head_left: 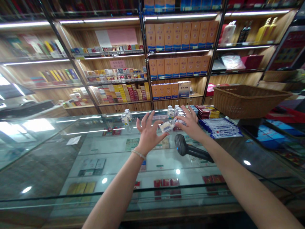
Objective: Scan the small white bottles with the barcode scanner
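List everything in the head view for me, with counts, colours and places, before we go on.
Small bottle: one, clear and whitish, between the hands
White-capped bottles: two at left, more behind the hands, count unclear; white
Scanner: one, black, on counter
Blue-and-white packets: many, right of right hand
Wicker basket: one, brown, counter's right
Paper: one, white, counter's left
Glass counter: one, greenish, below hands
Red packs: several, under glass
Orange-and-blue boxes: many, centre shelves
Small packs: many, mixed colours, shelves left of centre
Yellow bottles: two, upper right shelf
Bracelet: one, pale, left wrist
Left hand: one, bare, fingers spread
Right hand: one, bare, at small bottle's right end
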`<action>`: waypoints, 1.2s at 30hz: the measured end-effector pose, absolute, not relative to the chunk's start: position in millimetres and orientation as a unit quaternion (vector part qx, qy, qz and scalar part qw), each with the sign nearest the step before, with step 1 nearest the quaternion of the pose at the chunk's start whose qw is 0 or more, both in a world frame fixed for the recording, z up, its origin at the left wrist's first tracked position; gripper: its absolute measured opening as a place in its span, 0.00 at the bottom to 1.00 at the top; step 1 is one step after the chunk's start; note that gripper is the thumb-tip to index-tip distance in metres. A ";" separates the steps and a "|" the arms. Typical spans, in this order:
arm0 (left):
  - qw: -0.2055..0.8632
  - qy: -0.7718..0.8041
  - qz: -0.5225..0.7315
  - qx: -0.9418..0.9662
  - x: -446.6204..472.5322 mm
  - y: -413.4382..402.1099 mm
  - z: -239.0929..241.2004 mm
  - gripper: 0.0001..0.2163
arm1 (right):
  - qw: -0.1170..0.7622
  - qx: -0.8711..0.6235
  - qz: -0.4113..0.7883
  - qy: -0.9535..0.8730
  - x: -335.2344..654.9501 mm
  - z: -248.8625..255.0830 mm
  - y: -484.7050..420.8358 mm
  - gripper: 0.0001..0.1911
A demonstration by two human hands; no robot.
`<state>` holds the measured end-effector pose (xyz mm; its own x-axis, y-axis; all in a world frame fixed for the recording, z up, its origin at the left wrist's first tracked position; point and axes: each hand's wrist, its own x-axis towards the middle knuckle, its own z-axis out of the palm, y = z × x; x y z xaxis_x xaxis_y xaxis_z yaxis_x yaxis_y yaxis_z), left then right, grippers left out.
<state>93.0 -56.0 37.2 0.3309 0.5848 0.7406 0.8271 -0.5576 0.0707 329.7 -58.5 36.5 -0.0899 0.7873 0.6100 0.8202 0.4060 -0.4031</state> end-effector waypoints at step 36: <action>0.191 -0.453 -0.404 -0.772 86.4 -37.3 23.0 0.14 | 0.056 -0.666 -0.017 -0.744 342.8 -1.4 -153.5 0.57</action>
<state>86.4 -37.3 23.0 0.2635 0.5450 0.7959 0.8533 -0.5165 0.0711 342.8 -153.5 -1.4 -0.1075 0.9885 0.1065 0.9923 0.1132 -0.0498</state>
